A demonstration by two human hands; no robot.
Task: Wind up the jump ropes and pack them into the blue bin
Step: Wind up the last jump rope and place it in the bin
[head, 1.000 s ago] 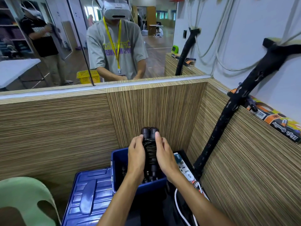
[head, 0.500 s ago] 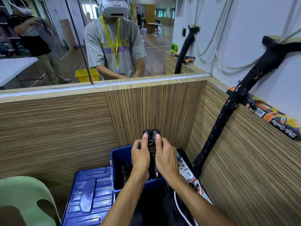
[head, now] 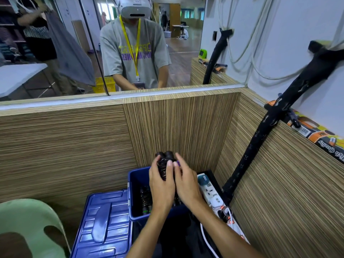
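The jump rope [head: 165, 165] is a tight black bundle: its two round-ended black handles sit side by side and point away from the person, with thin dark cord wound in close coils round them below the tips. Both hands hold it in the air above the far end of the blue bin [head: 134, 185]. The left hand [head: 161, 189] wraps round the bundle from the left, its fingers curled over the coils and the thumb laid on top; the right hand [head: 186, 185] presses against its right side with the fingers bent round it, a small purple spot showing at one fingertip, too small to tell what it is. The lower part of the bundle is covered by the two hands, so how far the winding runs cannot be seen. Inside the bin, along its left wall, lies another wound rope [head: 146, 201] with dark coils and green-tipped handle ends; the rest of the bin floor is hidden behind the wrists. The blue lid [head: 104, 226] lies flat just beside the bin's left wall, its near edge cut off by the frame. A white power strip [head: 211, 192] lies just beside the bin's right side, partly covered by the right forearm.
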